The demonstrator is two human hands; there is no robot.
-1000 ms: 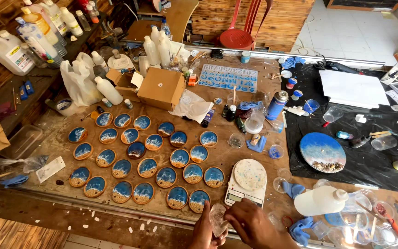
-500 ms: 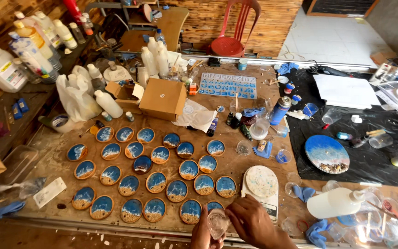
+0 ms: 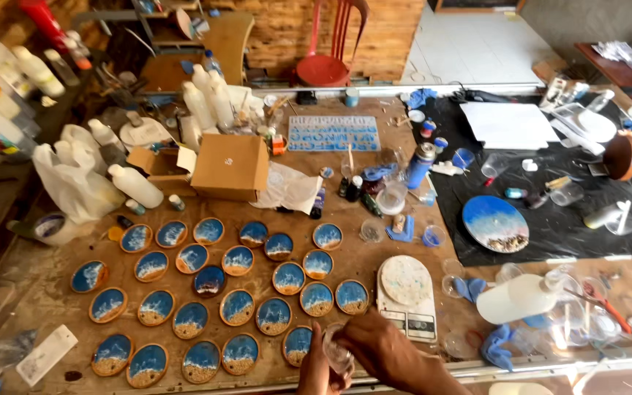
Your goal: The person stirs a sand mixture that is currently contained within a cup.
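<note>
2 hands on 1 small clear cup [image 3: 338,355] at the bench's near edge: left hand [image 3: 312,369] wraps it from below, right hand [image 3: 382,350] w/ fingers closed over its rim. Just right of my fingers sits a digital scale [image 3: 407,300]; left & beyond, rows of blue resin coasters [image 3: 237,306].

You see a brown cardboard box [image 3: 231,167] at the table's back, and a white scale [image 3: 407,297] with small dark screens near your hands.
</note>
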